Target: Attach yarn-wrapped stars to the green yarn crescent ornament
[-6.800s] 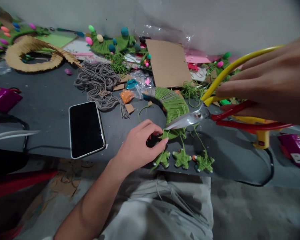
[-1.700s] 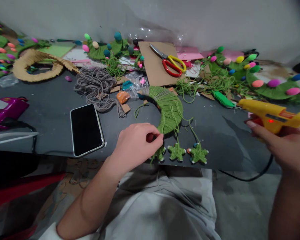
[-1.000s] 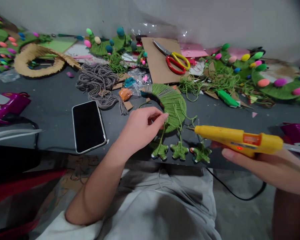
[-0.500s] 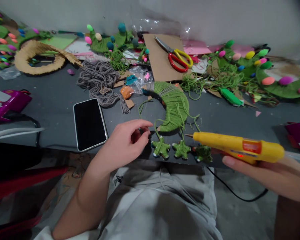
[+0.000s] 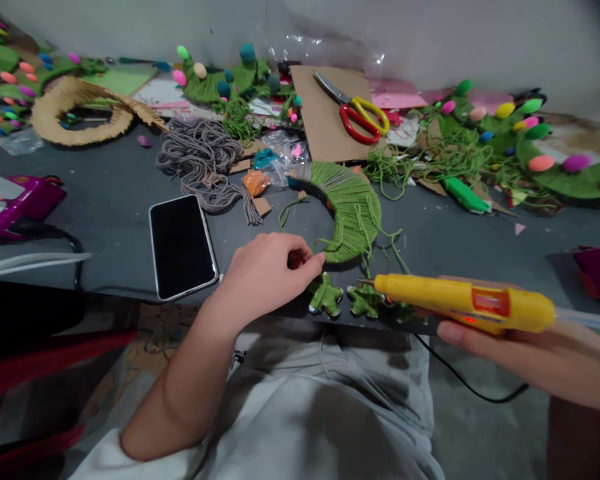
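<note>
My right hand [image 5: 520,360] is wrapped round a yellow glue gun [image 5: 430,297] with a small red light, its tip pointing left above the middle green star [image 5: 364,301]. A green yarn-wrapped crescent [image 5: 355,213] lies on the grey table, with strands running down towards the stars. My left hand [image 5: 275,270] is in a pinch at the crescent's lower end, just above the left green star [image 5: 326,295]; whatever is between its fingertips is too small to make out. Glue gun and hand partly cover a third star [image 5: 405,312].
A phone [image 5: 183,247] lies left of my left hand, below grey yarn [image 5: 200,153]. Red-and-yellow scissors [image 5: 360,120] rest on cardboard [image 5: 315,120] behind the crescent. Decorated green pieces [image 5: 555,167] and yarn scraps line the back. Purple devices [image 5: 30,203] stand at both sides.
My left hand has moved right to the crescent's lower end, its fingers drawn together. My right hand has brought the glue gun slightly left and down, over the middle star.
</note>
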Motion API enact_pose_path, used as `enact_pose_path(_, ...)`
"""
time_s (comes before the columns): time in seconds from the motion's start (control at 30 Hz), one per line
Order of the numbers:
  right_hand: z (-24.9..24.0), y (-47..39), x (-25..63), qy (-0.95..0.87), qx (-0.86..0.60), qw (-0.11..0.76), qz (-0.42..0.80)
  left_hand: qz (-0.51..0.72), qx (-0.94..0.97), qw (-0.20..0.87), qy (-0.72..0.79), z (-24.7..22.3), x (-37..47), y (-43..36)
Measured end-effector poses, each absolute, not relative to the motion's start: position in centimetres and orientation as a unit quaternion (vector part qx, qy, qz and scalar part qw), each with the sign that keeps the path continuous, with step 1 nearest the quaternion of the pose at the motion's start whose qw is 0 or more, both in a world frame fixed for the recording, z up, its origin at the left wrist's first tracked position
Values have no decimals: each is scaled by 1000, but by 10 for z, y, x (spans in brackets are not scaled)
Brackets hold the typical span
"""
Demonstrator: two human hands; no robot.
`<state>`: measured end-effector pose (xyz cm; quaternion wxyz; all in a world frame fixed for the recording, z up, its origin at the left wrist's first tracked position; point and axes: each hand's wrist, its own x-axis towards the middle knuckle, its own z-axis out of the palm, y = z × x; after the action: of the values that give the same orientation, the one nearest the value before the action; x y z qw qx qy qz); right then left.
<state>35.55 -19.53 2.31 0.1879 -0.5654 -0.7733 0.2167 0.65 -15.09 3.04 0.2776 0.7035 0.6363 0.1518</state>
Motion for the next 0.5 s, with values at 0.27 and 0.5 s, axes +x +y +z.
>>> enact_pose_path(0.27,36,-183,338,-872,-450,100,166,144,701,279,640,27,7,-149)
enact_pose_path(0.5,35,-183,345,-856,-481,139,130,135,691,271,656,29,7,-150)
